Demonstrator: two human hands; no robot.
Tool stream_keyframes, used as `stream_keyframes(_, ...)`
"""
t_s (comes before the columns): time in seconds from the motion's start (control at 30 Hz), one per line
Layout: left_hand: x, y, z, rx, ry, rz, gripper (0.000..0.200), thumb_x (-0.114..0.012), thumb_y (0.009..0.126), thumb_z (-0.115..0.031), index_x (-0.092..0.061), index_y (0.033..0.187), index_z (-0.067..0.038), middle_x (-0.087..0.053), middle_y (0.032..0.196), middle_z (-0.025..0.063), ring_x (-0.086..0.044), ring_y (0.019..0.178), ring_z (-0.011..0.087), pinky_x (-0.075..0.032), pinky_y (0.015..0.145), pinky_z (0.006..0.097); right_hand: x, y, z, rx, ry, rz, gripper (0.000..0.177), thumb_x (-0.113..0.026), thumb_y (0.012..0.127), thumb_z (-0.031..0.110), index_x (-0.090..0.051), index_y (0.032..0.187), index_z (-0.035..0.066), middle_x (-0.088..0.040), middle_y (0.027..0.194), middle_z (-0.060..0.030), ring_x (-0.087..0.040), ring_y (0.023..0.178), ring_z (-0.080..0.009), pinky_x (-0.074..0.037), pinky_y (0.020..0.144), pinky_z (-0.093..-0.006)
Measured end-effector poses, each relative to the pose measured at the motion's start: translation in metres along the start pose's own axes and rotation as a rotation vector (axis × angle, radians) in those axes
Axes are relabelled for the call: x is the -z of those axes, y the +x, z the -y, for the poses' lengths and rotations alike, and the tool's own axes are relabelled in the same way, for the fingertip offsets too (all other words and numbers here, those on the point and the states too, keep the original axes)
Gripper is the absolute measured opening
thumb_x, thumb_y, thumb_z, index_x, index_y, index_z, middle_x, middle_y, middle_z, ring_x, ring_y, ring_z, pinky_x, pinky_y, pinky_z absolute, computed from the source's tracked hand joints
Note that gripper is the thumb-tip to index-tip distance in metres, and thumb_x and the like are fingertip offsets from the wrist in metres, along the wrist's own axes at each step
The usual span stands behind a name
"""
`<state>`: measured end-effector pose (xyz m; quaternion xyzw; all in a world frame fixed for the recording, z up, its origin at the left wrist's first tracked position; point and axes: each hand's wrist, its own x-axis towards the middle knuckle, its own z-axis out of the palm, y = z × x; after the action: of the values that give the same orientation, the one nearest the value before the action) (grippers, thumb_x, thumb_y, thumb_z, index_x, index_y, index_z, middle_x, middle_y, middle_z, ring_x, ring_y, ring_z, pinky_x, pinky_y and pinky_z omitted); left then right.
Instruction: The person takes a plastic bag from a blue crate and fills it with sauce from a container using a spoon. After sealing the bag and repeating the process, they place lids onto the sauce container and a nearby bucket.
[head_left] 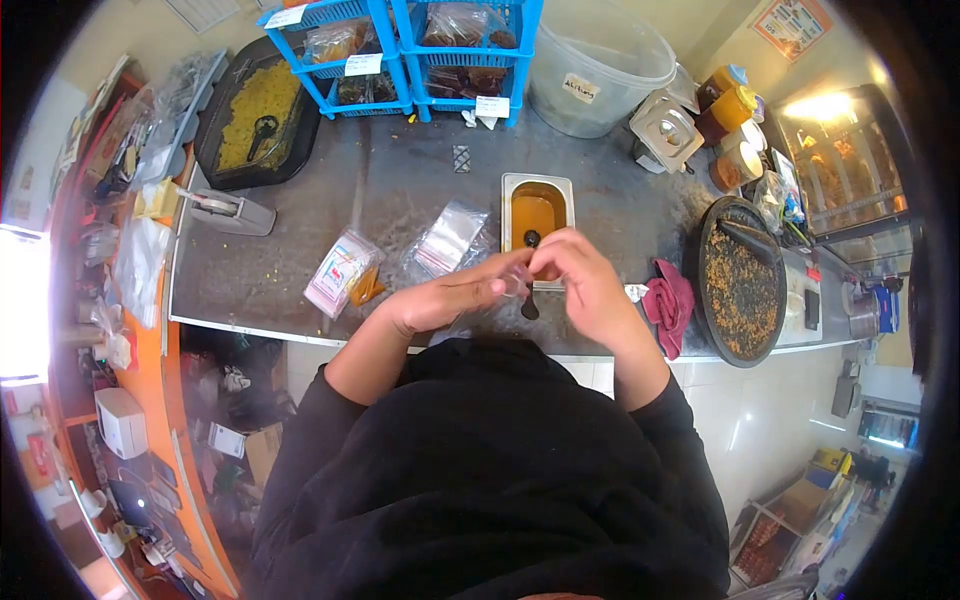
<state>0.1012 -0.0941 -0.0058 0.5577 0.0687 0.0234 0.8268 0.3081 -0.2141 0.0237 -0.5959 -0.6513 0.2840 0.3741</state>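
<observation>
both hands at the bench front edge: left hand and right hand pinching one small clear bag; sauce tub just behind; red cloth near the right hand.

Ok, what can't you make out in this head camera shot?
Head view:
The clear item pinched between left hand and right hand: mostly covered by fingers, blurred.
The dark utensil in the sauce pan: its middle is hidden behind the hands.
Labels on the blue baskets: too small to read.
</observation>
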Motion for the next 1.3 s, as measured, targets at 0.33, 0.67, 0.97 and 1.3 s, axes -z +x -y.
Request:
stream_keyframes(0.33, 0.024, 0.009, 0.039, -0.457, 0.617, -0.702, 0.096, -0.078, 0.079, -0.013, -0.017, 0.153, -0.005, -0.043, 0.137, 0.0155, -0.043, 0.127, 0.0276, -0.033, 0.108, 0.0388, -0.032, -0.018, -0.061, -0.006, -0.314, -0.139, 0.027, -0.062, 0.081, -0.003, -0.068, 0.103, 0.011, -0.065, 0.115, -0.0106, -0.061, 0.106, -0.0265, -0.045, 0.092, -0.0376)
stream_keyframes(0.67, 0.017, 0.011, 0.040, -0.466, 0.682, -0.852, 0.113, -0.086, 0.062, 0.000, -0.019, 0.152, -0.006, -0.053, 0.130, 0.0151, -0.052, 0.120, 0.0266, -0.041, 0.102, 0.0379, -0.052, -0.027, -0.122, -0.226, 0.439, -0.659, 0.011, -0.051, 0.100, 0.010, -0.055, 0.107, 0.001, -0.068, 0.097, -0.0122, -0.066, 0.086, -0.0164, -0.055, 0.078, -0.0289)
stream_keyframes(0.97, 0.016, 0.014, 0.038, -0.422, 0.761, -0.884, 0.112, -0.088, 0.062, -0.008, -0.021, 0.152, -0.009, -0.058, 0.126, 0.0143, -0.055, 0.118, 0.0281, -0.045, 0.098, 0.0390, -0.039, -0.040, -0.137, -0.536, 0.872, -0.904, 0.016, -0.050, 0.102, 0.017, -0.050, 0.110, 0.003, -0.065, 0.100, -0.0139, -0.066, 0.073, -0.0178, -0.056, 0.067, -0.0310)
stream_keyframes(1.3, 0.016, 0.024, 0.035, -0.316, 0.878, -0.868, 0.111, -0.088, 0.063, -0.021, -0.021, 0.151, -0.008, -0.061, 0.117, 0.0102, -0.058, 0.115, 0.0312, -0.025, 0.115, 0.0500, -0.027, -0.041, -0.126, -0.618, 1.010, -1.023, 0.013, -0.053, 0.101, 0.023, -0.052, 0.108, 0.012, -0.067, 0.098, -0.0068, -0.065, 0.071, -0.0166, -0.054, 0.068, -0.0315)
